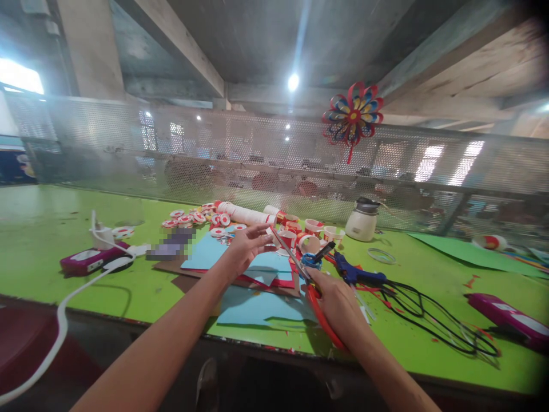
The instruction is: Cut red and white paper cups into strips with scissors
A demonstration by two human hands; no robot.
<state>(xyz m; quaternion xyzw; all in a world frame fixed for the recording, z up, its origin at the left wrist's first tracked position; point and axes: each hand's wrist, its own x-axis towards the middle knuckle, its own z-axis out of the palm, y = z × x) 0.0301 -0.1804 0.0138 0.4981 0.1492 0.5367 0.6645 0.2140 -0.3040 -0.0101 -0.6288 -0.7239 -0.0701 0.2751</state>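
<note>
My right hand is closed around the red handles of a pair of scissors. The blades point up and to the left, with their tips close to my left fingers. My left hand is above light blue paper sheets, its fingers stretched to the right and slightly apart. I make out nothing in its grasp. Just beyond the scissors are several red-and-white paper cups, some looking cut. A blue glue gun with a black cord lies right of my right hand.
Behind my left hand lie a row of nested cups and several red-and-white discs. A white jug stands at the back. Purple power strips lie at both sides. Perforated screening borders the green table.
</note>
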